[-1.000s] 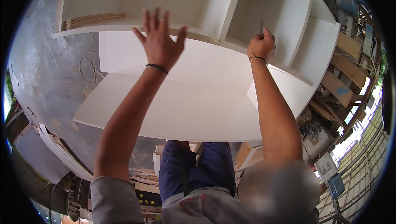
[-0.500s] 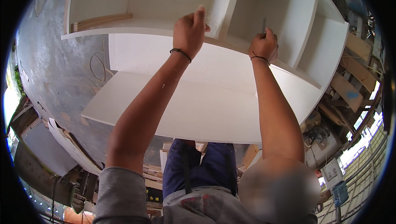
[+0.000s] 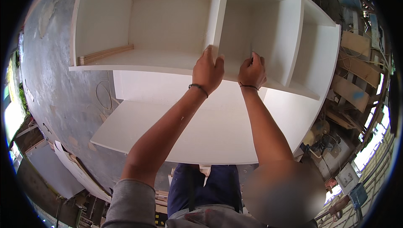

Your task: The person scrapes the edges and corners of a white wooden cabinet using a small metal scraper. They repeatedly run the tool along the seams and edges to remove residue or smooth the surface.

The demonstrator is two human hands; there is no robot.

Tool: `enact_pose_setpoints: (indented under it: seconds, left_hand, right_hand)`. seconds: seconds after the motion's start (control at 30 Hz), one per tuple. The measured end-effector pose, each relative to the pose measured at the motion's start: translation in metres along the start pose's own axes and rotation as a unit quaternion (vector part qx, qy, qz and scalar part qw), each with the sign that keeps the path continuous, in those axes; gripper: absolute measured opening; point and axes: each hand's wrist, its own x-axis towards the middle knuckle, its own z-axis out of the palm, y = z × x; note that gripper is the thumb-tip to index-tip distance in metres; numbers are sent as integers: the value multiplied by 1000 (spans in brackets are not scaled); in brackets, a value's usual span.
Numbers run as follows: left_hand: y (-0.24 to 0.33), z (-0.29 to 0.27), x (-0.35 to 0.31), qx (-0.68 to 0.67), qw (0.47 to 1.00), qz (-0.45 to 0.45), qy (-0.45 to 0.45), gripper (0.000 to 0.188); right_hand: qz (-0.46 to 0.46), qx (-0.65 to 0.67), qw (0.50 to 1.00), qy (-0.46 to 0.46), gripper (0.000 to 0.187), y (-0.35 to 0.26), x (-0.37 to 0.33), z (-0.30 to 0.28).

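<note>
A white open-fronted cabinet (image 3: pixel 147 68) lies before me, split into compartments by upright panels. My left hand (image 3: pixel 208 71) is at the lower front end of the middle divider panel (image 3: pixel 221 13), with fingers on its left side and the thumb near its right side. Just right of it, my right hand (image 3: pixel 252 72) is closed around a slim tool with a thin grey blade (image 3: pixel 252 48). The blade points up and away, in front of the compartment right of the divider. Its handle is mostly hidden in my fist, so its exact kind cannot be told.
Thin wooden strips (image 3: pixel 107 55) lie inside the left compartment. A white panel (image 3: pixel 201 137) extends below the cabinet toward my legs. On the grey floor (image 3: pixel 50 81) at left is a looped cable (image 3: pixel 102 95). Boards (image 3: pixel 357 68) are piled at right.
The cabinet sits lower in view. My left hand has come onto the divider's front edge, from beside it. My right hand, still with the bladed tool, has moved left toward the divider.
</note>
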Motion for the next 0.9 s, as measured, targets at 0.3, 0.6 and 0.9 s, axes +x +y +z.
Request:
enact_pose_setpoints:
  seconds: [0.3,0.6,0.9]
  left_hand:
    - [63,6,218,-143,988,30,57,49]
    - [102,-1,274,-251,954,-44,159,29]
    - [69,-15,250,-137,982,22,129,26]
  right_hand:
    - [15,-9,1000,-21,24,-5,1,-2]
    - [7,-20,999,-30,23,0,3,1]
    - [5,-31,999,-42,23,-4,4,3]
